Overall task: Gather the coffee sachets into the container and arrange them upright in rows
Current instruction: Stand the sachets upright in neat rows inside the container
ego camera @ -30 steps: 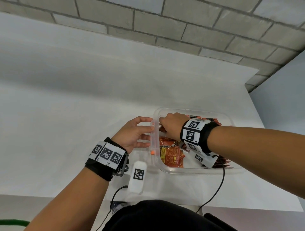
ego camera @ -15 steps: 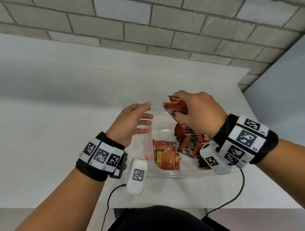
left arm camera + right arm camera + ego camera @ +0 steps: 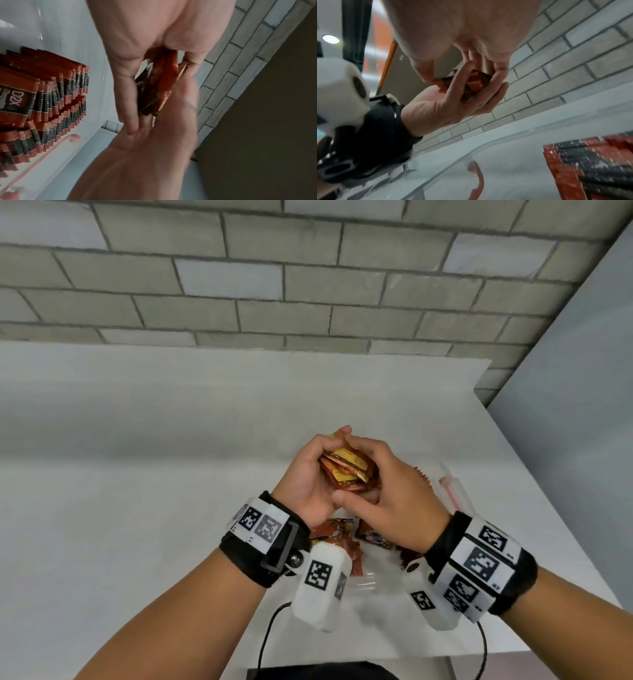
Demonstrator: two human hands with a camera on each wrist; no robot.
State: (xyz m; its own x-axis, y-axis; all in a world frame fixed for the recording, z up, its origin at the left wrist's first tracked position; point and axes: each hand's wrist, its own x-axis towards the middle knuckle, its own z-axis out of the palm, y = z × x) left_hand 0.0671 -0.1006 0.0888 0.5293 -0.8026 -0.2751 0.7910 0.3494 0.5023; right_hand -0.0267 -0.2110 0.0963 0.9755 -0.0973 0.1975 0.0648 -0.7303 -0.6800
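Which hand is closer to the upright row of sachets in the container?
Right. The right hand hovers just beside the row; the left hand is farther, across the bundle that both hands hold.

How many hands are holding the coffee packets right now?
2. The left hand cups the bunch of sachets from the left side. The right hand grips the same bunch from the right, above the container. No other hands show.

A white counter point(image 3: 144, 508) meets a grey brick wall point(image 3: 308, 285); a plain grey panel point(image 3: 582, 405) stands at right.
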